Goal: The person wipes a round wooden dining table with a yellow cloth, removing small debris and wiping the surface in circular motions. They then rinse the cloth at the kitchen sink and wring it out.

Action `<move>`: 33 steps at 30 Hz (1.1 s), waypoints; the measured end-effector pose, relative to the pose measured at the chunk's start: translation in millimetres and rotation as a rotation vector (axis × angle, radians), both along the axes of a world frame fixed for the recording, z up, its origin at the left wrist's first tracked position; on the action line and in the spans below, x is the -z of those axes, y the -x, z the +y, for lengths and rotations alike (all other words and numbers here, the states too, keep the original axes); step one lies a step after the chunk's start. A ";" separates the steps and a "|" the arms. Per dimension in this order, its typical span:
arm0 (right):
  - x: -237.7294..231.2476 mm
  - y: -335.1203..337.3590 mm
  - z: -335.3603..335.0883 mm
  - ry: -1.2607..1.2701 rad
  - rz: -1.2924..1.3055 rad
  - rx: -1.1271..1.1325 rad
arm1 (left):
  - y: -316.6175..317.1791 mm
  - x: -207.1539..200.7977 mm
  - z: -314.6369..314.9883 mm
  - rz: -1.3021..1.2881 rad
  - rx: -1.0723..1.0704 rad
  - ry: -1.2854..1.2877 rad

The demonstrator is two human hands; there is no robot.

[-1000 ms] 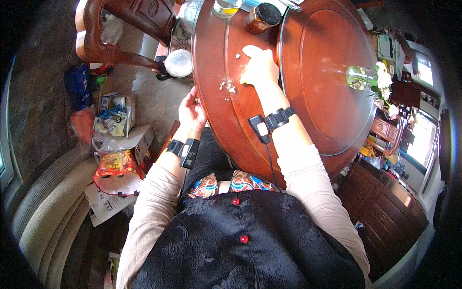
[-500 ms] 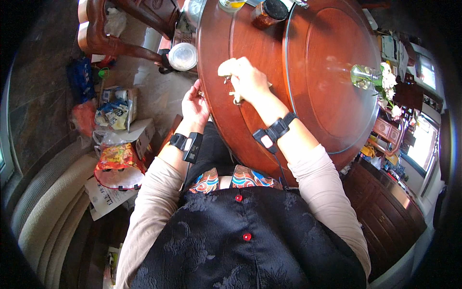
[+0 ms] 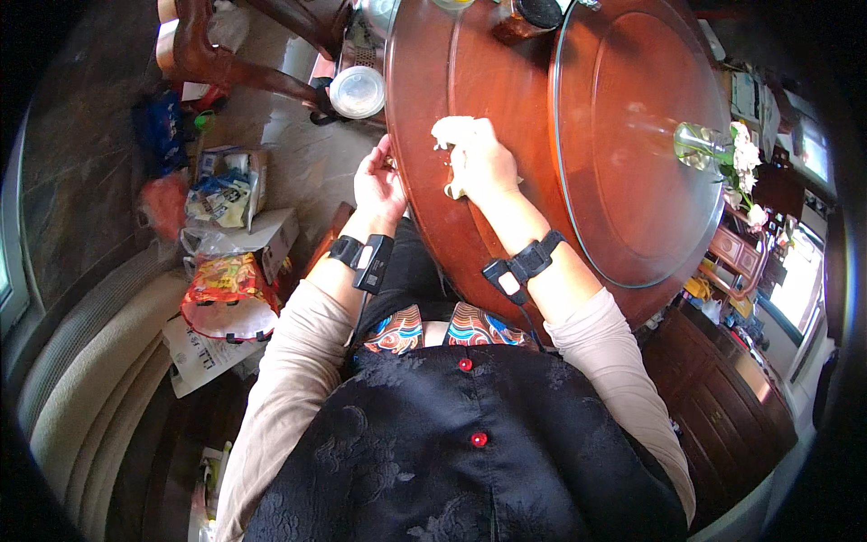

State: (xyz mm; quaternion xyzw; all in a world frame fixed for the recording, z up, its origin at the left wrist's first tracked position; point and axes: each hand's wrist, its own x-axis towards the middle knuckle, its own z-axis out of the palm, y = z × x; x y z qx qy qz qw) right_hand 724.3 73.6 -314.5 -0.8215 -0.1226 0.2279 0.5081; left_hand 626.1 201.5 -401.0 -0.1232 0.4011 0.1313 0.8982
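On the near left part of the round red-brown wooden table (image 3: 506, 99), my right hand (image 3: 488, 167) is closed around a bunched pale cloth (image 3: 456, 131). The cloth presses on the tabletop, and a bit of it sticks out below my fingers. A few small crumbs lie close by the cloth. My left hand (image 3: 379, 188) is cupped palm up right at the table's left edge, its fingers loosely curved and apart. Its fingertips are partly hidden at the edge, and I cannot make out whether small bits lie in the palm.
A round glass turntable (image 3: 632, 144) covers the table's middle, with a glass vase (image 3: 700, 144) of pale flowers at its right. A dark-lidded jar (image 3: 528, 18) stands at the back. Left are a wooden chair (image 3: 235, 72), a lidded plastic tub (image 3: 358, 92) and a red-yellow bag (image 3: 226, 289).
The whole view has shifted slightly, with things sitting further right. My right hand and the cloth have moved a little along the tabletop toward me; my left hand stays cupped at the edge.
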 end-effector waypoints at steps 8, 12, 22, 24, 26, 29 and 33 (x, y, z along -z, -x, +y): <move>-6.2 27.6 34.7 0.088 -0.507 -0.382 | -2.9 -8.2 -2.4 -0.004 0.028 -0.050; -13.0 30.1 33.7 0.090 -0.508 -0.462 | 0.4 -4.1 -1.8 -0.036 0.034 -0.049; 8.9 25.5 34.9 0.002 -0.387 -0.420 | 10.2 16.1 -1.6 -0.364 -0.028 0.070; 7.9 23.0 30.6 -0.106 -0.198 -0.341 | 10.0 14.5 -1.8 -0.283 0.001 0.023; 3.1 17.0 21.4 -0.227 0.054 -0.224 | 8.2 10.4 -3.5 -0.141 -0.001 -0.008; -5.8 6.9 0.0 -0.179 0.047 -0.171 | 4.6 1.8 -4.6 -0.022 0.014 -0.022; -3.3 13.2 -14.4 0.104 -0.026 -0.173 | 1.3 -3.9 -5.0 -0.012 0.020 -0.033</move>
